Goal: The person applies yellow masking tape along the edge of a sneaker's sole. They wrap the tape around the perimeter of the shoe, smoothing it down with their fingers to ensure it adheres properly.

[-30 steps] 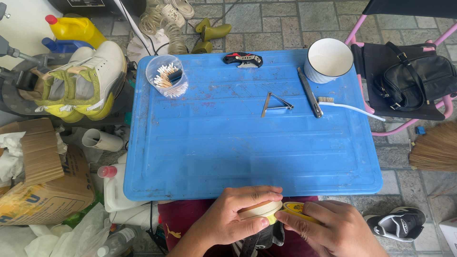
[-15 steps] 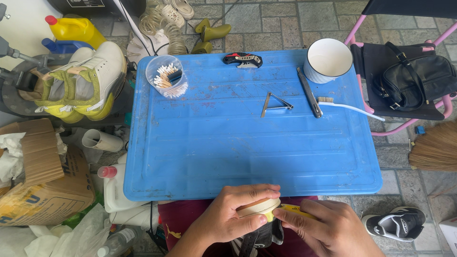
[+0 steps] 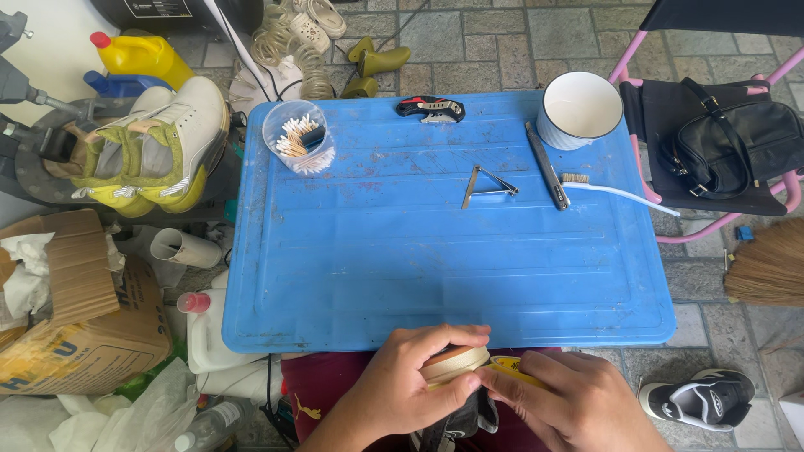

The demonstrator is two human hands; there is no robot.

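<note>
Gripping a round, flat cream-lidded tin (image 3: 454, 365) at the near edge of the scuffed blue plastic board (image 3: 435, 251): left hand (image 3: 410, 387) clamped over the lid, right hand (image 3: 578, 402) pinching its yellow base (image 3: 515, 369). Judged mid-opening; calls for counter-twisting. Beyond, on that board: folded metal tool (image 3: 487, 186), white toothbrush (image 3: 615, 191), cotton-swab cup (image 3: 299, 137), white mug (image 3: 578, 109).

Sitting at far left: a brown cardboard box (image 3: 79, 326) with blue print. Standing upper left: a yellow jug (image 3: 142, 55), red-capped. Lying below the box: a white bottle (image 3: 213, 335), pink-capped.
</note>
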